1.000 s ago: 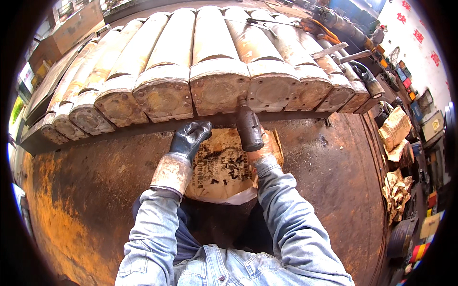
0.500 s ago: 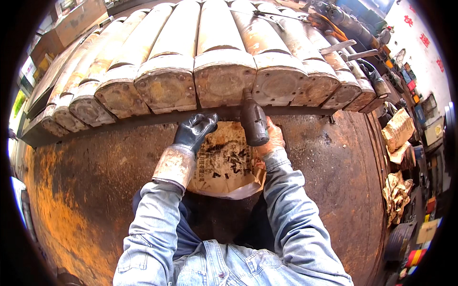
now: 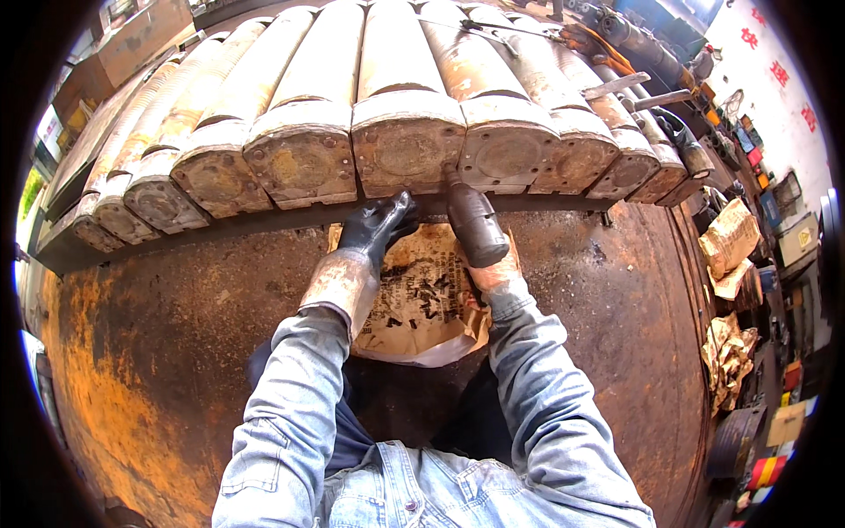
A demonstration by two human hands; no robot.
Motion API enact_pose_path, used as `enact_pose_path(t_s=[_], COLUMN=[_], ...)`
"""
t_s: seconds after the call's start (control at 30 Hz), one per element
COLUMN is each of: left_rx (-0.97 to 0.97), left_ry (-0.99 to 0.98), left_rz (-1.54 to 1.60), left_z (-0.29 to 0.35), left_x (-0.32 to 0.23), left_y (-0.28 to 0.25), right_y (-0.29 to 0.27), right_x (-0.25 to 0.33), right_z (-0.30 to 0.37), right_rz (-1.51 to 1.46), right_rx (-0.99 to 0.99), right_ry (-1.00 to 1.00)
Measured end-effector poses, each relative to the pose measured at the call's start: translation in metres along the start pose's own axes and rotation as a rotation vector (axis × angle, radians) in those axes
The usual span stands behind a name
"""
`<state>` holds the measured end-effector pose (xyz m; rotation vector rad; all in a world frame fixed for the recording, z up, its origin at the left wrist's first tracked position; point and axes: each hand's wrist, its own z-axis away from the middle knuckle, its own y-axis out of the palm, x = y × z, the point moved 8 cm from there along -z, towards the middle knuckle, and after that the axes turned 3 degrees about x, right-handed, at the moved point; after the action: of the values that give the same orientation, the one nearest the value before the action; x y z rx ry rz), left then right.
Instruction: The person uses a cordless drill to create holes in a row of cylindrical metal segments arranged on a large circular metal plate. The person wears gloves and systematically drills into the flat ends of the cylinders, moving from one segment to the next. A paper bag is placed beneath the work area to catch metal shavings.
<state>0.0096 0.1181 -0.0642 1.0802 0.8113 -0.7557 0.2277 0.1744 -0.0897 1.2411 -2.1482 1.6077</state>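
My right hand (image 3: 496, 269) grips a dark impact wrench (image 3: 476, 227), which hides most of its fingers. The wrench's nose meets the lower right corner of a rusty end plate (image 3: 408, 151) on the middle cylinder (image 3: 401, 53). In a black glove with a stained tan cuff, my left hand (image 3: 378, 224) is closed, fingers curled, just under that plate's lower edge. Whatever it may hold is hidden. Below both hands lies a brown paper sack (image 3: 414, 308) with dark small pieces on it, too small to name.
Several similar cylinders lie side by side on a dark beam (image 3: 220, 225). Loose metal bars (image 3: 616, 85) rest on those to the right. A rusty steel plate (image 3: 176, 352) spreads beneath me. Crumpled brown paper (image 3: 731, 361) and assorted clutter line the right side.
My left hand has moved right and slightly up, nearer the wrench. The wrench's rear end has swung a little to the right, its nose still at the plate's corner.
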Motion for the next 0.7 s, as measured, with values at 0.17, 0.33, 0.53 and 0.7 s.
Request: enact_pose_path(t_s=[0.17, 0.33, 0.53, 0.7], left_rx=[0.047, 0.135, 0.293, 0.641], left_ry=[-0.130, -0.278, -0.225, -0.054], left_rz=[0.078, 0.203, 0.350, 0.429], left_z=[-0.014, -0.023, -0.008, 0.011], left_x=[0.017, 0.032, 0.020, 0.008], left_y=[0.015, 0.033, 0.078, 0.102], right_y=[0.008, -0.010, -0.026, -0.042], right_x=[0.001, 0.029, 0.049, 0.064], right_z=[0.023, 0.030, 0.056, 0.066], right_rz=[-0.679, -1.177, -0.953, -1.087], right_rx=[0.363, 0.288, 0.510, 0.601], right_ry=[0.463, 0.466, 0.392, 0.382])
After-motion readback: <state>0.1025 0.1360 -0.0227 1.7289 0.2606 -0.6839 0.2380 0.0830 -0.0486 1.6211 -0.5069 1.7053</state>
